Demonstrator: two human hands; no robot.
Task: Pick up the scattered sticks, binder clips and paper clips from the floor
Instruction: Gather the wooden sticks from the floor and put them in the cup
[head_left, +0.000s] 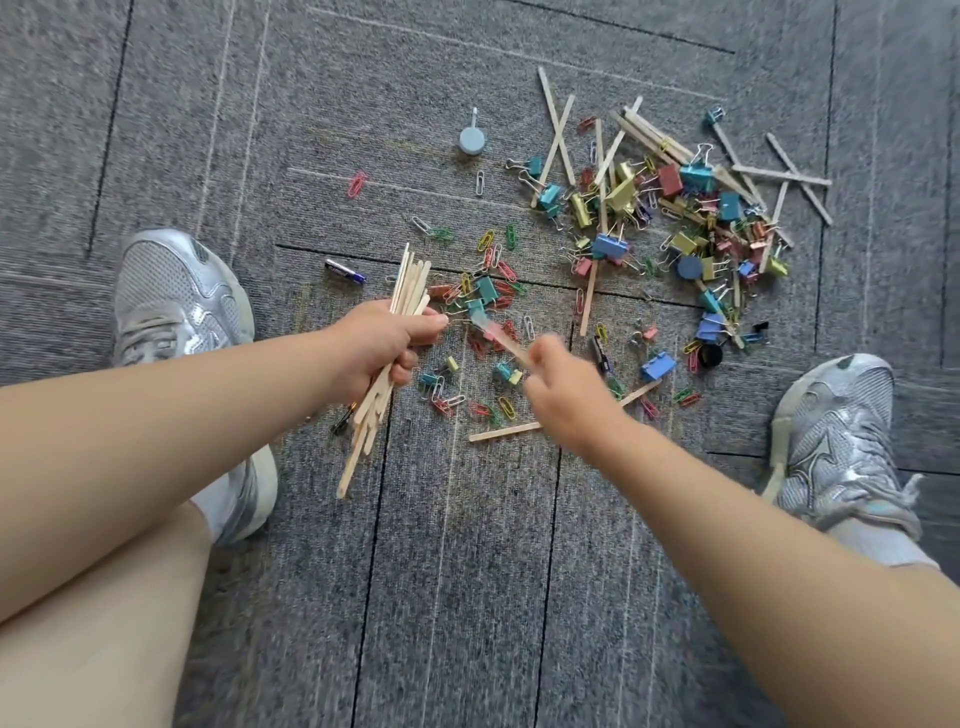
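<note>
Pale wooden sticks (411, 283), flat and slender

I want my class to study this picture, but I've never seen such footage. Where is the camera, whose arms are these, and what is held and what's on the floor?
No machine here: a person wears one camera on the head, looking down at their own arms. The left hand grips a bundle of sticks; the blurred right hand pinches a single stick. On the carpet lie loose sticks, binder clips, paper clips and a battery, between two shoes.
</note>
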